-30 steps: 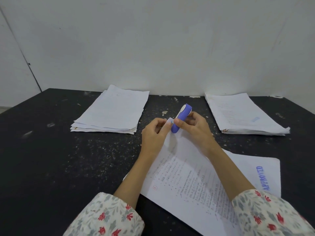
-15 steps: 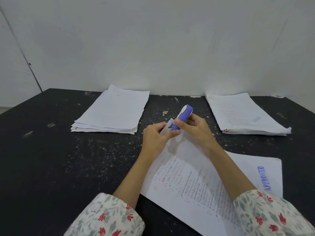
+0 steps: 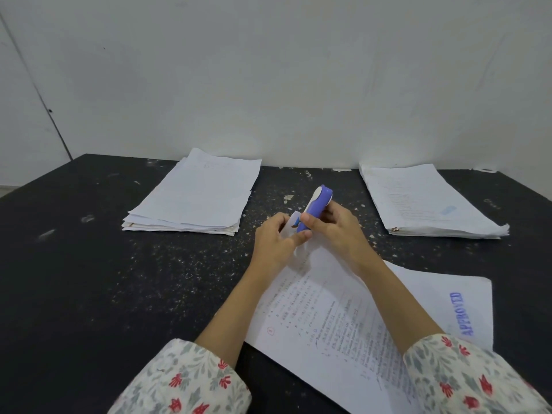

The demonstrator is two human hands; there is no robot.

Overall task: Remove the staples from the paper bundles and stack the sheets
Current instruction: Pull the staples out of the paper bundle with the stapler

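The corner of the printed white paper bundle (image 3: 316,309) is pinched by the left hand (image 3: 276,240); the purple plastic staple remover (image 3: 313,209), gripped by the right hand (image 3: 337,228), should be kept flat under the staple.

L thumb (image 3: 301,236) has slid under staple remover (image 3: 315,209) tip; remover now steeper, paper corner (image 3: 295,221) more bent.

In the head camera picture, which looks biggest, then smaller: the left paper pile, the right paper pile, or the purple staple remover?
1. Left paper pile and right paper pile: look about alike, too close to rank.
2. Purple staple remover: clearly smallest.
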